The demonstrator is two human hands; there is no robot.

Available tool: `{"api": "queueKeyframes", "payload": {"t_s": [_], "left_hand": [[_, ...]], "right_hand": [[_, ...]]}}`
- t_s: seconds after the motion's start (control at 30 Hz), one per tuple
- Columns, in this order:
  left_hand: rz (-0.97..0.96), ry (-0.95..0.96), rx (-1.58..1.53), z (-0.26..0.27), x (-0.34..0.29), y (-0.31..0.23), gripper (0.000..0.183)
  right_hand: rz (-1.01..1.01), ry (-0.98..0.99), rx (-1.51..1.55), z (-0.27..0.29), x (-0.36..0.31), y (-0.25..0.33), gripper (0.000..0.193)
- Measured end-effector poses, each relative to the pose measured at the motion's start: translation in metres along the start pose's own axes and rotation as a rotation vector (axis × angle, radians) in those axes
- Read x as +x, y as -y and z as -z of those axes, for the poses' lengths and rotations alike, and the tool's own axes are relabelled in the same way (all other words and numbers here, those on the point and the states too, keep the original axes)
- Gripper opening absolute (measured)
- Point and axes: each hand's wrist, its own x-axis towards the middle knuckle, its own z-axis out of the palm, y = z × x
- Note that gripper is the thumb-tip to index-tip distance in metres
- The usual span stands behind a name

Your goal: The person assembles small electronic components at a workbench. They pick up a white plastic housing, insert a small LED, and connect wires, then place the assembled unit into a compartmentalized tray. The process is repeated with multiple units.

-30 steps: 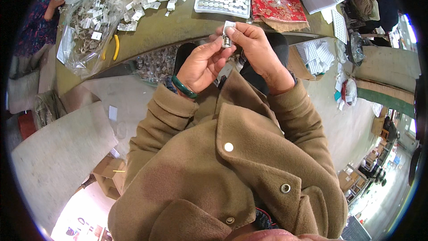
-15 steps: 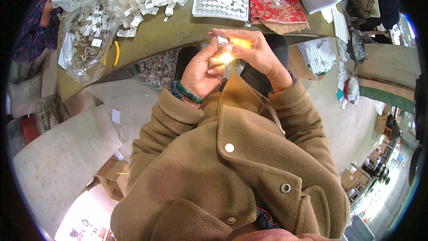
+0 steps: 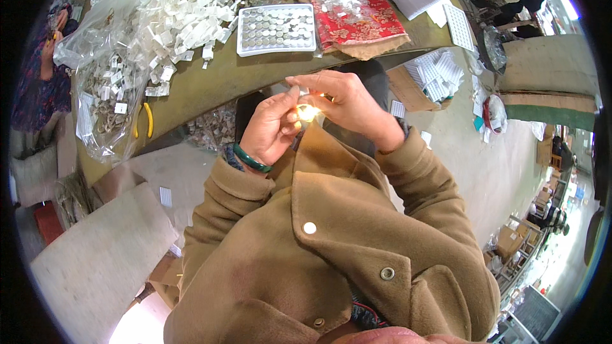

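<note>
The bare left hand (image 3: 262,129) and right hand (image 3: 354,106) have drawn back from one white rectangular plastic tray (image 3: 278,52), fingertips pinching one small glowing yellow-white light (image 3: 307,113) on the tray's near side. Left of the tray lie one yellow-handled tool (image 3: 150,121) and uncountable white plastic pieces (image 3: 175,33).

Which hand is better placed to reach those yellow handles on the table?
Probably the left hand: it's nearer the yellow handles, while the right hand is farther across. Both are busy around a small glowing thing, though.
</note>
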Motion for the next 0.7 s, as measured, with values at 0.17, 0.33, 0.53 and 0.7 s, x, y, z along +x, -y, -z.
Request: {"api": "queueKeyframes", "payload": {"t_s": [0.17,0.33,0.53,0.7], "left_hand": [[-0.215,0.005,0.470,-0.009,0.002,0.003,0.028],[-0.399,0.062,0.619,-0.021,0.023,0.004,0.025],[-0.255,0.057,0.377,-0.023,0.030,0.009,0.025],[-0.195,0.064,0.343,-0.017,0.026,0.013,0.025]], "right_hand": [[-0.209,-0.298,-0.043,0.049,0.012,-0.030,0.019],[-0.099,-0.392,-0.558,0.072,0.035,-0.066,0.015],[-0.085,-0.315,-0.729,0.063,0.036,-0.074,0.010],[0.058,-0.339,-0.678,0.057,0.026,-0.068,0.010]]}}
